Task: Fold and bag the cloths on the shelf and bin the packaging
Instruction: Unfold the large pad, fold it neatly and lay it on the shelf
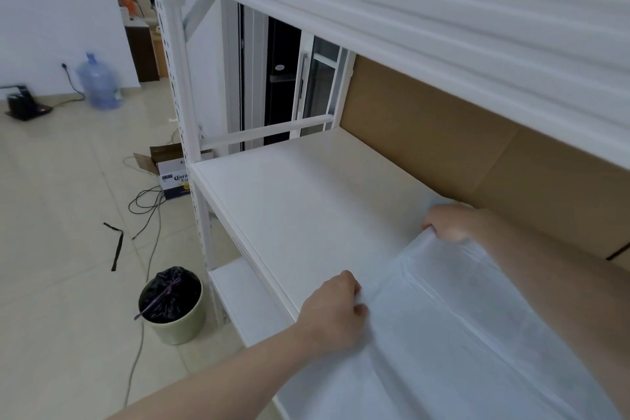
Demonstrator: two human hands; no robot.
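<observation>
The white metal shelving unit [191, 106] filled most of the view, with its flat white middle shelf [289, 201] directly in front of you. A brown cardboard sheet [443, 147] stood against the back of that shelf.

The thin, pale white cloth [443, 334] lay spread over the right part of the shelf, with lengthwise creases and its near portion running out of the bottom of the frame. Its far left corner was lifted off the shelf surface.

Your left hand [335, 309] rested at the front edge of the shelf, fingers curled and pinching the left edge of the cloth. Your right hand [450, 223] sat near the cardboard at the back, fingers closed on the far corner of the cloth.

On the tiled floor [68, 215] to the left of the shelving unit: a round beige bin lined with a black plastic bag [172, 303], below shelf level; a blue water jug [99, 82] by the wall; an open white beer carton [172, 174] beside the shelf post; loose black cables [146, 201] between carton and bin.
</observation>
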